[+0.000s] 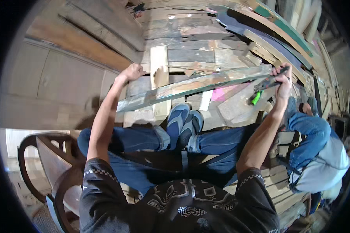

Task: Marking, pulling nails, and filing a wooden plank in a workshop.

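Observation:
My right hand (282, 79) is closed on a black hand tool (265, 83), possibly pliers, over the right end of a long, worn, greenish-edged wooden strip (190, 85). The strip lies slanted across the floor in front of my shoes. At the upper left, my left hand (133, 72) is curled with fingertips down, beside a tall wooden panel and above the strip; whatever it grips, if anything, is hidden. A pale board (158, 58) lies crosswise under the strip. A bright green object (256, 98) lies just below the tool, near a pink sheet (219, 94).
Stacked curved boards, green and dark blue (256, 27), run along the upper right. Wooden panels (46, 77) stand at left above a dark curved-arm chair (50, 163). A co-worker (315, 155) in jeans and a pale top sits close at my right. Plank flooring (194, 35) stretches ahead.

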Tool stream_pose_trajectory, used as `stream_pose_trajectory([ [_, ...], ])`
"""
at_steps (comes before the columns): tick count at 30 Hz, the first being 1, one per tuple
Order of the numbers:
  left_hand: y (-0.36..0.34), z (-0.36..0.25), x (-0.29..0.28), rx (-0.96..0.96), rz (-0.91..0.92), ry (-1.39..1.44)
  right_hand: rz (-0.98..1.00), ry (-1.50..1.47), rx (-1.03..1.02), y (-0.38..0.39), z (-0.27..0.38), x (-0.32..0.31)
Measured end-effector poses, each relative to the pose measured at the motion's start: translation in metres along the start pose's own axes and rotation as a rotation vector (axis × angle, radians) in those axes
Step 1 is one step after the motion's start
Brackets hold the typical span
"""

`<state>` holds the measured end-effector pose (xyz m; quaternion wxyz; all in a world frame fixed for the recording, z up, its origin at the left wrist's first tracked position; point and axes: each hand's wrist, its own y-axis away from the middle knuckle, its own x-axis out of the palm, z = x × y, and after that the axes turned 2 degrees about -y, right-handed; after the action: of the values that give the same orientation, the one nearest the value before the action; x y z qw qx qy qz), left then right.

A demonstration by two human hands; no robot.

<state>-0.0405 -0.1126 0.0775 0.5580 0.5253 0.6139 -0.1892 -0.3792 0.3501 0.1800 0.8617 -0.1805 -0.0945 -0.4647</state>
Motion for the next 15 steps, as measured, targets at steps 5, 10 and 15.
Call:
stream_pose_trajectory([
  [5,0.08,0.021,-0.023,-0.185,0.003,0.024,0.089,0.012,0.03,0.0,-0.003,0.009],
  [10,0.118,0.017,-0.018,-0.426,0.188,-0.179,0.148,-0.042,0.069,0.006,-0.003,0.034],
  [15,0.129,0.044,0.024,-0.574,0.253,-0.325,0.173,-0.061,0.009,-0.003,-0.014,0.032],
])
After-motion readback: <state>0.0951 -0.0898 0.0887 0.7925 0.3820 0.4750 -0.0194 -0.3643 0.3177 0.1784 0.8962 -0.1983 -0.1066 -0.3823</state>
